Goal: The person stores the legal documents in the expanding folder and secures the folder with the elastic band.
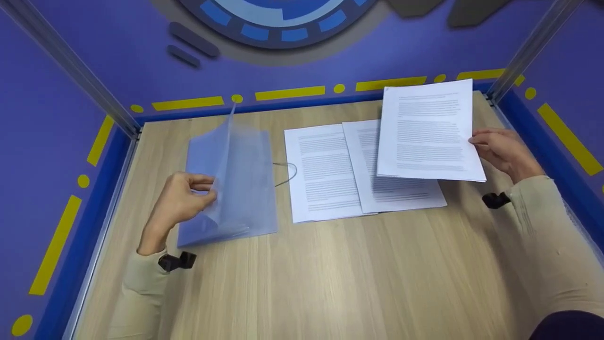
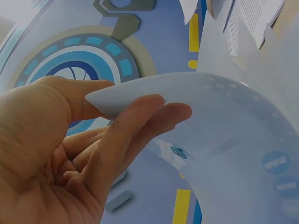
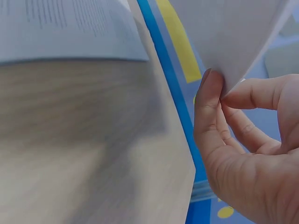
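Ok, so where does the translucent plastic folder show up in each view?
Head: the translucent plastic folder lies left of centre.
Left wrist: its raised flap, pinched by the left hand, curves from the centre to the right edge.
Right wrist: not in it.
Shared landmark: the yellow wall stripes, visible in all three views.

Purple-blue walls [image 1: 47, 127] stand left, far and right of this wood-grain table [image 1: 311, 274], yellow dashes [image 1: 290, 93] and dots [image 1: 339, 88] running along them. On the far one I see a round blue emblem [image 1: 278, 23]; metal posts [image 1: 75, 69] rise at both far corners.
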### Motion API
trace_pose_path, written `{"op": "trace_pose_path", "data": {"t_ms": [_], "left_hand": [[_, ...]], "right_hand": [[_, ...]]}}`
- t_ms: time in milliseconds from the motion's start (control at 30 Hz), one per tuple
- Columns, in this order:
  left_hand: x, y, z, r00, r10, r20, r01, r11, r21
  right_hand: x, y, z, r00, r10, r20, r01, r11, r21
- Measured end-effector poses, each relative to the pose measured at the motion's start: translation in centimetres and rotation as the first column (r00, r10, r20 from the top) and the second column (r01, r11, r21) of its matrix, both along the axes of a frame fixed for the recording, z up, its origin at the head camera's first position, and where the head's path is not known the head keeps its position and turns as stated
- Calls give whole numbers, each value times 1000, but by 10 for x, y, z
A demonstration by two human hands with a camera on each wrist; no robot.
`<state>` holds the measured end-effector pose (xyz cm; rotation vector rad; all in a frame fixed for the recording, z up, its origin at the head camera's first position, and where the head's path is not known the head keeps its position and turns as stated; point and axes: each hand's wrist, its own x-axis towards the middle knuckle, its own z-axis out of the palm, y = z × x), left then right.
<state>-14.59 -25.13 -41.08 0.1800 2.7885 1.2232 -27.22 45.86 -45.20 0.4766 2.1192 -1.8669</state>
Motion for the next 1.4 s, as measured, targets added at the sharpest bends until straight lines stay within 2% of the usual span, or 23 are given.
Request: {"op": "trace_pose_path", "data": {"t_ms": [133, 233, 733, 1400], "left_hand": [[-1, -1, 0, 1000, 4, 2, -4, 1000, 8], [-1, -1, -1, 1000, 3, -2, -3, 1000, 14], [1, -2, -4, 1000, 19, -17, -19, 1000, 16], [4, -3, -3, 1000, 12, -14, -12, 999, 37]], "right_hand": [[-1, -11, 5, 999, 17, -34, -20, 994, -103], [-1, -20, 9, 998, 35, -58, -43, 989, -145], [6, -62, 22, 988, 71, -136, -100, 972, -212], [4, -124, 33, 970, 132, -203, -187, 941, -282]]}}
